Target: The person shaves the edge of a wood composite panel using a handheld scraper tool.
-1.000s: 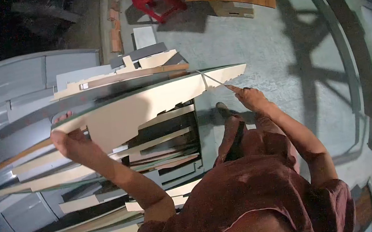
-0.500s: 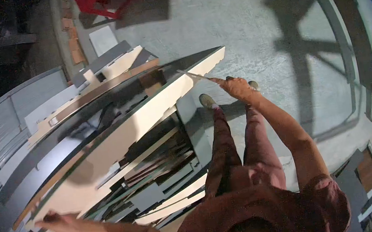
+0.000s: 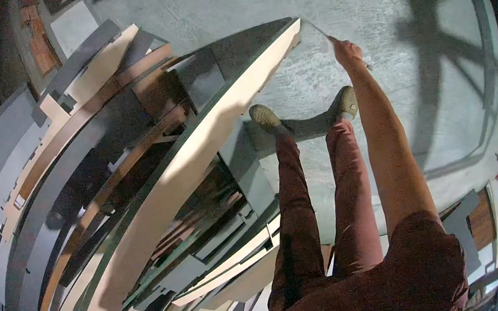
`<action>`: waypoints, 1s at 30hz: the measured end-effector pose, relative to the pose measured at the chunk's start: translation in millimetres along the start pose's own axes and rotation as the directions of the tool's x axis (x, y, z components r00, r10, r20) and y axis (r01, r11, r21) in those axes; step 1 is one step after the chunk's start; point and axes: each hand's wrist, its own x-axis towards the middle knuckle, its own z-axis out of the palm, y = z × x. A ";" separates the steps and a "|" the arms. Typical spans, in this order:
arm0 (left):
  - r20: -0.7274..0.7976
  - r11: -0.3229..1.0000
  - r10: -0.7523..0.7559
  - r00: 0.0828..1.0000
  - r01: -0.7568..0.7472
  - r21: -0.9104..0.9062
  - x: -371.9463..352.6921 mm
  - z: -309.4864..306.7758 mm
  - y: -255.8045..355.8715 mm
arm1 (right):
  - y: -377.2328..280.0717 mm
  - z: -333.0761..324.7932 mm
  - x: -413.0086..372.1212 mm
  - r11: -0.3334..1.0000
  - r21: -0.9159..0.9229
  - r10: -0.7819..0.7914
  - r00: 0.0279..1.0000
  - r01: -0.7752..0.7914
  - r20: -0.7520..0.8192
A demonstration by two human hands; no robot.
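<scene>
My right hand [image 3: 349, 53] is closed around a thin, light-coloured tool [image 3: 317, 29], whose far end reaches toward the tip of a long cream board. This cream board [image 3: 197, 140] with a dark green edge runs from the upper middle down to the lower left, leaning with other boards. My left hand is out of view. The type of tool is too small and blurred to tell.
Several grey and brown panels [image 3: 97, 103] stand stacked at the left. Offcuts [image 3: 210, 239] lie beneath the cream board, beside my legs. A white panel [image 3: 75, 28] rests at the upper left. More boards [image 3: 481, 219] are at the lower right.
My right hand has moved up and to the right with the tool. My left hand, earlier at the board's lower left end, has left the view. The view has shifted.
</scene>
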 end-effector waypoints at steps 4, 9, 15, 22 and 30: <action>0.040 0.999 -0.030 0.999 0.031 -0.019 11.1 -32.7 -23.8 | -19.5 -9.3 -29.9 0.978 0.078 0.194 0.981 -0.194 0.019; 0.183 0.895 0.009 0.983 -0.090 0.438 39.1 -101.3 -90.4 | -45.7 -46.4 -154.7 0.900 0.400 0.145 0.984 -0.174 0.103; -0.031 0.915 -0.178 0.984 0.177 0.361 40.6 -1.0 18.9 | -28.8 -88.0 -324.1 0.883 0.469 -0.100 0.982 0.013 0.161; 0.270 0.473 -0.421 0.866 0.463 -0.750 82.7 28.8 80.8 | -71.5 -160.7 -406.7 0.793 0.528 -0.058 0.900 0.304 -0.432; 0.483 0.463 -0.258 0.837 0.546 -0.698 70.9 12.1 133.4 | -272.6 -322.3 -477.8 0.359 0.781 -0.298 0.856 0.511 -0.423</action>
